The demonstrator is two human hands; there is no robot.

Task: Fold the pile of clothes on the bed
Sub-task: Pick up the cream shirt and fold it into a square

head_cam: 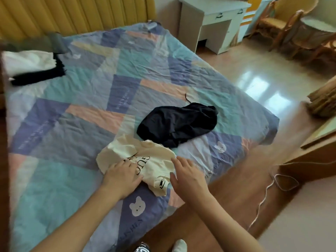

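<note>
From the head camera, a cream T-shirt (145,160) with black lettering lay crumpled near the foot edge of the bed (72,124), on a patchwork sheet of teal, purple, peach and cream blocks printed with small bear faces. The left hand (123,179) rested flat on the shirt's lower left part, its fingers (131,165) straight and slightly spread, pressing the cloth down. The right hand (187,176) sat at the shirt's right edge, its fingers (181,161) straight and loosely spread, the thumb near a folded sleeve with a black mark; whether it touched the cloth could not be told.

Just beyond the shirt, and touching its far edge, a black garment (178,122) lay bunched in a heap, with a thin dark cord trailing from its far side. Well apart, at the far left of the bed, a stack of clothes (31,64) sat blurred, white cloth on top of black.

Past the bed stood a white dressing desk (214,20) with drawers, and to its right a wicker chair (276,24). A yellow padded headboard (72,13) ran along the wall. A white cord (269,190) lay looped on the glossy floor at right.
</note>
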